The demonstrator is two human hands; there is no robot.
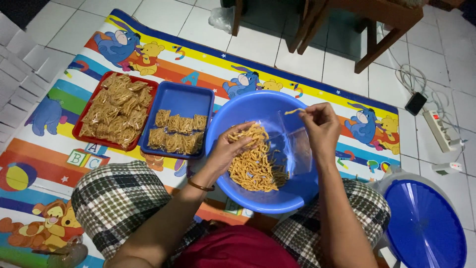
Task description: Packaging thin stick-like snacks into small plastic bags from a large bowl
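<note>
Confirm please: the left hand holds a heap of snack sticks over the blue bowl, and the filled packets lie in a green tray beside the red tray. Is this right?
Not quite. In the head view the tray with the rows of filled packets is blue, not green. The rest holds: the left hand holds snack sticks over the blue bowl, beside the red tray.

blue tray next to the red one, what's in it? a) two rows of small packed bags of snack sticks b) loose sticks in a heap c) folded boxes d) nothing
a: the blue tray holds small filled bags laid in two rows, beside the red tray piled with more.
</note>
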